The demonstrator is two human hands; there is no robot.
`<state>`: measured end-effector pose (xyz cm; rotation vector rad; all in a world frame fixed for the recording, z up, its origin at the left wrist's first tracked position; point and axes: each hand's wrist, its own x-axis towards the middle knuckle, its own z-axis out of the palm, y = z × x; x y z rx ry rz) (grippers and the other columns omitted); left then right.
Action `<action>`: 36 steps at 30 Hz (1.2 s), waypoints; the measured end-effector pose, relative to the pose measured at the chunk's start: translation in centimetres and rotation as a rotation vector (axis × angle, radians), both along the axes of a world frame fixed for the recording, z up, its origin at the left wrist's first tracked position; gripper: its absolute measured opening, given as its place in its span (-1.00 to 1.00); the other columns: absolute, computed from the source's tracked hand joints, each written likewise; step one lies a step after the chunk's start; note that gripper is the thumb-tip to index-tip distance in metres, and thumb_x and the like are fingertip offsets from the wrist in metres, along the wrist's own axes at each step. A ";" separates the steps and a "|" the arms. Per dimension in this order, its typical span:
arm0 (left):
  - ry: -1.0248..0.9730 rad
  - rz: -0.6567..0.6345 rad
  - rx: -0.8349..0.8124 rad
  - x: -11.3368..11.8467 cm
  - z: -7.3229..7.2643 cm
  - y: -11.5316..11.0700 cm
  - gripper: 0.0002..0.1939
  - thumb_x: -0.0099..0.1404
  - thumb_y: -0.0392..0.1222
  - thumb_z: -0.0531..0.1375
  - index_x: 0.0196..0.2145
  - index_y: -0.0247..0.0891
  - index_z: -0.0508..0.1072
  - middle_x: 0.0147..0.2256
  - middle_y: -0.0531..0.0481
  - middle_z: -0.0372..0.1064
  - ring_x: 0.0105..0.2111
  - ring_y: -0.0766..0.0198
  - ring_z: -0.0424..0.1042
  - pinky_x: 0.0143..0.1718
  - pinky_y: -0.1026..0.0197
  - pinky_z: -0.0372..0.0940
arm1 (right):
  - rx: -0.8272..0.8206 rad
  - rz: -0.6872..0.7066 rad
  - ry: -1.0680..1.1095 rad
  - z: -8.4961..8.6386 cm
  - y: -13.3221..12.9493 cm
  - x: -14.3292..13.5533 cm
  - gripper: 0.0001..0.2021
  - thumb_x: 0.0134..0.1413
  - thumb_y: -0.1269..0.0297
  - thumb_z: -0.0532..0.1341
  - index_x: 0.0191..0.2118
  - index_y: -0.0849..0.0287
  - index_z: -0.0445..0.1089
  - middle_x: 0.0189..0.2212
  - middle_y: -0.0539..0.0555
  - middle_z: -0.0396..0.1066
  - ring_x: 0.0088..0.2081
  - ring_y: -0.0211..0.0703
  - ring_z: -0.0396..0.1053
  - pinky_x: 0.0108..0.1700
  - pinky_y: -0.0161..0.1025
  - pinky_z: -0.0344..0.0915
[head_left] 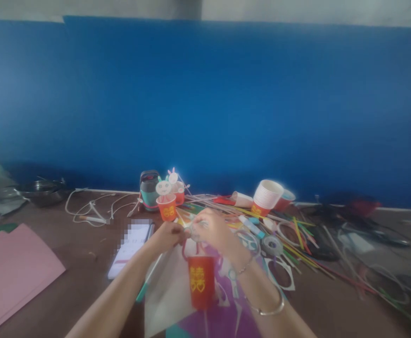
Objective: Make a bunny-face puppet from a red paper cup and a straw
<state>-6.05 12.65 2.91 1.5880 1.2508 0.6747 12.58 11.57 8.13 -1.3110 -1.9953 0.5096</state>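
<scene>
A red paper cup [201, 284] with yellow lettering and heart shapes stands upright below my hands. Thin red strips [184, 250] curve up above its rim. My left hand [169, 236] and my right hand [210, 230] meet over the cup with bent fingertips pinched together. Something small and pale shows between the fingers, too blurred to name. A bracelet and a bangle circle my right wrist and forearm. Under the cup lie a white sheet [166, 295] and a purple sheet [232, 319].
Behind stands another red cup [166, 209] with a rabbit-like paper face [163, 188]. Stacked paper cups [267, 195], a tape roll [272, 246], a glue stick [251, 226] and coloured sticks lie right. A phone [131, 249] and pink paper [19, 277] lie left.
</scene>
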 end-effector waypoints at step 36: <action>-0.639 0.033 -0.056 1.8 2.4 -1.9 -0.51 0.02 0.05 0.40 -0.15 -0.25 0.46 -0.24 -0.07 0.45 -0.26 0.21 0.41 -0.27 0.24 0.29 | -0.501 0.207 0.636 -3.2 -1.7 2.3 -0.47 -0.22 0.07 0.43 -0.08 0.22 0.46 -0.23 0.14 0.54 -0.20 0.04 0.46 -0.15 -0.10 0.38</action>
